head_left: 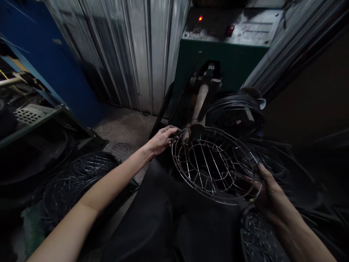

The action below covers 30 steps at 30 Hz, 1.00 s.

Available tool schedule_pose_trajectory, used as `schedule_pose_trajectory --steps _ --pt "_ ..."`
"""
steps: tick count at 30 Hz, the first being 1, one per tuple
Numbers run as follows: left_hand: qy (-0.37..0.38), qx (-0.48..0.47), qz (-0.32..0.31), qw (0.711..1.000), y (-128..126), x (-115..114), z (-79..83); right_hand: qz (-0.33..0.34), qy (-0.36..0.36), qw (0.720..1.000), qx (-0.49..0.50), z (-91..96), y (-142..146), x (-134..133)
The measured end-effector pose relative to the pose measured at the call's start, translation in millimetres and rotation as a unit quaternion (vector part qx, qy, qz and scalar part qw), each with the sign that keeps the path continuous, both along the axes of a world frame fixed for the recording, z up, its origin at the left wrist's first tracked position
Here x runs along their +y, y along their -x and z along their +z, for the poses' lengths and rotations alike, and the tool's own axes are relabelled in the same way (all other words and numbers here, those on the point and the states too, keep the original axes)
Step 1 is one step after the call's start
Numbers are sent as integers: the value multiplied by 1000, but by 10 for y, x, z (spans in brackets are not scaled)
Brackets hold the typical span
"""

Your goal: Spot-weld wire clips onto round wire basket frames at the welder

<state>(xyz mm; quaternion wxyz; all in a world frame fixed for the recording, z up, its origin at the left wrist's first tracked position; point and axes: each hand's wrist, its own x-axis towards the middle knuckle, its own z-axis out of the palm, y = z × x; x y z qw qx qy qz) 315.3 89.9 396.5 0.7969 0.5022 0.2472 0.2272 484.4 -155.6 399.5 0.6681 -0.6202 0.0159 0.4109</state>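
A round wire basket [208, 163], made of thin metal rings with straight bars across its bottom, is held out over my lap. My left hand [165, 139] is closed at its left rim, thumb and fingers pinched beside the welding machine's arm [201, 103]; a thin wire may be between them, too small to be sure. My right hand [265, 185] grips the right side of the rim, thumb on top and fingers reaching underneath. The basket's far left edge touches or lies very near the tip of the machine's arm; I cannot tell which.
Behind stands a green machine [218, 54] with a lit red lamp [200, 18]. Wire rings [237, 105] hang at its right. A bin of small wire pieces [260, 236] sits by my right knee. Crates with black wire rings [92, 165] are at left. One grid [121, 151] lies on the floor.
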Motion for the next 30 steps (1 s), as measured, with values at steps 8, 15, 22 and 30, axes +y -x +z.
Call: schedule_pose_trajectory --steps 8,15,22,30 --pt "-60 32 -28 997 -233 132 232 -49 -37 994 94 -349 263 -11" --pt "-117 17 -92 989 -62 143 21 -80 -109 990 42 -769 353 9" --pt "-133 18 -56 989 187 44 1 -68 -102 992 11 -712 507 -123" --pt "-135 111 -59 983 -249 308 250 -39 -59 997 37 -385 857 -213"
